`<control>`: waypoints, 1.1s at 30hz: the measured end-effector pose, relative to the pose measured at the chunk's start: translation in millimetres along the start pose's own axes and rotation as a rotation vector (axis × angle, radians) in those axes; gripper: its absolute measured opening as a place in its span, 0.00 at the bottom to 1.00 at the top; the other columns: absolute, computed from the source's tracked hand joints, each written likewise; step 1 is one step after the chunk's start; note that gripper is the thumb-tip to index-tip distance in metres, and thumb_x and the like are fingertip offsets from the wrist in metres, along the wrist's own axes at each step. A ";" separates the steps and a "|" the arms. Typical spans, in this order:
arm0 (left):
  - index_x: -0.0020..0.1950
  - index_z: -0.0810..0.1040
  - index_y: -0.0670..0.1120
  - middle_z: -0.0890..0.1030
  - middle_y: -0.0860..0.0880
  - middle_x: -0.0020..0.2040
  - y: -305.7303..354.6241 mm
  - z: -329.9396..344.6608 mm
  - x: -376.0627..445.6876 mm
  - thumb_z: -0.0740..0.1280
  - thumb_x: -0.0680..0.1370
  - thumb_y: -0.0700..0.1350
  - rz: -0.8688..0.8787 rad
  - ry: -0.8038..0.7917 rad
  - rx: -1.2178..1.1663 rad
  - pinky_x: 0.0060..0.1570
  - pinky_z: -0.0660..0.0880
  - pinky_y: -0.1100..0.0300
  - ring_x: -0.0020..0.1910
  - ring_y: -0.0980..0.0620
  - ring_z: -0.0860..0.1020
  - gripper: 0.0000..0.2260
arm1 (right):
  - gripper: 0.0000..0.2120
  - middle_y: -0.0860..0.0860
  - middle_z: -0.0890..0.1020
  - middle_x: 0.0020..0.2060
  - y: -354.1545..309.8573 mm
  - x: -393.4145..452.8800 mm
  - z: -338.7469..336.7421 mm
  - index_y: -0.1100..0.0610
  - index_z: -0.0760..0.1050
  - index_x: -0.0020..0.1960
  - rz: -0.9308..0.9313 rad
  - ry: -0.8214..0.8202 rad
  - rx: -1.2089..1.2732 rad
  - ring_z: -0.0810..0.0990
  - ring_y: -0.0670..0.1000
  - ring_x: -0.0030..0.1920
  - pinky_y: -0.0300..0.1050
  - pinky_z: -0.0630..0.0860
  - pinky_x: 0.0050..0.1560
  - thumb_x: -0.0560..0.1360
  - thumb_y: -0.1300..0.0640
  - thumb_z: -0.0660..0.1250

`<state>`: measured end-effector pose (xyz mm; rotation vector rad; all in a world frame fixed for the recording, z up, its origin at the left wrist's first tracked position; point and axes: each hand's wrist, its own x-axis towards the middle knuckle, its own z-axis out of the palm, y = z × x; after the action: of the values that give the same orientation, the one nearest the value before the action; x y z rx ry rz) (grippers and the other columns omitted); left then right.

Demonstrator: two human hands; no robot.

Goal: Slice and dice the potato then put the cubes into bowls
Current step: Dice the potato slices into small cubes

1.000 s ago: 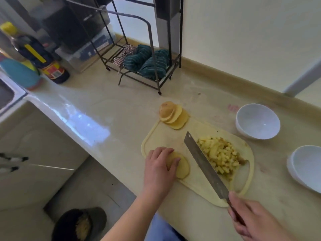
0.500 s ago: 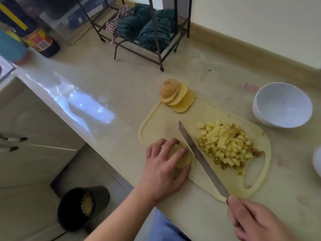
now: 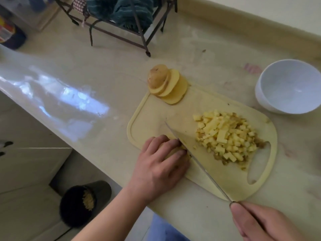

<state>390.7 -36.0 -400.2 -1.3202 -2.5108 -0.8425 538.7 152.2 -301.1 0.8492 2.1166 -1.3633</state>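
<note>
Yellow potato slices (image 3: 175, 150) lie flat at the near left corner of the cutting board (image 3: 156, 110), pinned under the curled fingers of the left hand (image 3: 161, 164). Right hand (image 3: 265, 223) grips the knife (image 3: 196, 159), whose blade runs diagonally, touching the left fingertips. A second ago the blade hung clear, right of the slices; now it's against them.

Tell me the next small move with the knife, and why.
Probably press the knife down through the potato slices under the left hand. The blade already sits against those fingertips, the right hand grips the handle, and uncut slices wait at the cutting board's far corner.
</note>
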 end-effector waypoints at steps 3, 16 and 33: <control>0.50 0.87 0.43 0.84 0.44 0.55 -1.1 -0.3 0.2 0.74 0.78 0.47 -0.011 -0.017 -0.010 0.51 0.76 0.46 0.53 0.39 0.80 0.08 | 0.16 0.49 0.80 0.26 -5.4 -2.9 3.9 0.49 0.77 0.32 -0.023 0.079 0.018 0.77 0.42 0.28 0.32 0.70 0.31 0.64 0.37 0.62; 0.48 0.87 0.43 0.84 0.45 0.56 1.8 -2.2 2.7 0.75 0.77 0.46 -0.033 -0.032 -0.015 0.50 0.76 0.46 0.53 0.39 0.81 0.07 | 0.32 0.46 0.73 0.24 -7.0 18.4 7.8 0.45 0.72 0.37 -0.144 0.000 -0.051 0.73 0.43 0.27 0.31 0.65 0.28 0.62 0.19 0.45; 0.43 0.84 0.38 0.82 0.41 0.48 1.0 -4.7 -3.8 0.75 0.74 0.44 -0.074 0.021 -0.107 0.49 0.76 0.45 0.51 0.38 0.79 0.08 | 0.42 0.50 0.67 0.20 -2.2 15.5 11.2 0.52 0.67 0.29 -0.069 -0.008 -0.074 0.66 0.43 0.22 0.32 0.62 0.26 0.54 0.13 0.45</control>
<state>393.3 -40.9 -397.5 -1.2496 -2.5443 -1.0143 527.1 144.9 -314.7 0.7469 2.1941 -1.3106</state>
